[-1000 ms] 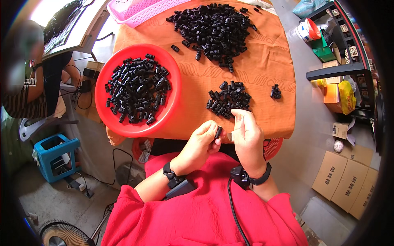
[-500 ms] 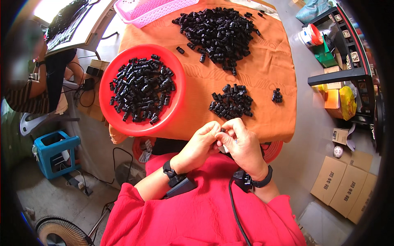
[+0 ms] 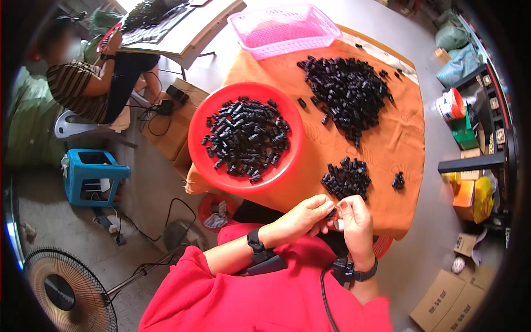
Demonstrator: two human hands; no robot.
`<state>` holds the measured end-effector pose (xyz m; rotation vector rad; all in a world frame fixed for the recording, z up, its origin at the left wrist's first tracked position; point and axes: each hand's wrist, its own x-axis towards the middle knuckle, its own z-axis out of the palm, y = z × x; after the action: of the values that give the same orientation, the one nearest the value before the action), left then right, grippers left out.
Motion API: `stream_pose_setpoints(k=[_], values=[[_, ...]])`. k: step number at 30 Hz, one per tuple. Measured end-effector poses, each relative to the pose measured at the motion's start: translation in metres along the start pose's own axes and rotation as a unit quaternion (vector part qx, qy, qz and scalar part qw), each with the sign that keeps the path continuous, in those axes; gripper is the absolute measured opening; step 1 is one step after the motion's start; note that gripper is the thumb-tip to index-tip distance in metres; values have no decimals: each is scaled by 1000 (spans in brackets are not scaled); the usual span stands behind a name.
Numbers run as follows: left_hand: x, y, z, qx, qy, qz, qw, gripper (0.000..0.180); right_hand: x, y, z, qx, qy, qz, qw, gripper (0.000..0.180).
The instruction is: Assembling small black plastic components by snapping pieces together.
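Observation:
My left hand (image 3: 303, 218) pinches a small black part (image 3: 331, 213) between thumb and fingertips, at the near edge of the orange-covered table. Close against it, my right hand (image 3: 357, 222) has its thumb and fingers pressed together beside the part. Something small and white (image 3: 339, 224) shows at the right fingers; its kind is unclear. Whether the right fingers grip anything else is hidden. Just beyond my hands lies a small pile of black cylindrical parts (image 3: 347, 178). A few more black parts (image 3: 398, 181) sit to its right.
A red basin (image 3: 202, 171) full of black parts stands at the left of the orange cloth (image 3: 310, 133). Farther back are a large black heap (image 3: 348, 91) and a pink basket (image 3: 285, 48). A blue stool (image 3: 94, 160), a fan (image 3: 69, 293) and a seated person (image 3: 83, 83) are leftward.
The view has swung left and up, so everything sits further right and lower, with more of the pink basket showing. My fingertips have drawn slightly apart, making the black part more visible.

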<state>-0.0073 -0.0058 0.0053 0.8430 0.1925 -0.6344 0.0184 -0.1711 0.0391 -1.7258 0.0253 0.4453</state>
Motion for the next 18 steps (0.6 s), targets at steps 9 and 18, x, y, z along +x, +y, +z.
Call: stream_pose_setpoints(k=[9, 18], values=[[-12, 73, -48, 539, 401, 374, 639, 12, 1, 5, -7, -56, 45, -56, 996, 16], [-8, 91, -53, 677, 493, 330, 435, 38, 4, 11, -11, -63, 87, -59, 992, 12]])
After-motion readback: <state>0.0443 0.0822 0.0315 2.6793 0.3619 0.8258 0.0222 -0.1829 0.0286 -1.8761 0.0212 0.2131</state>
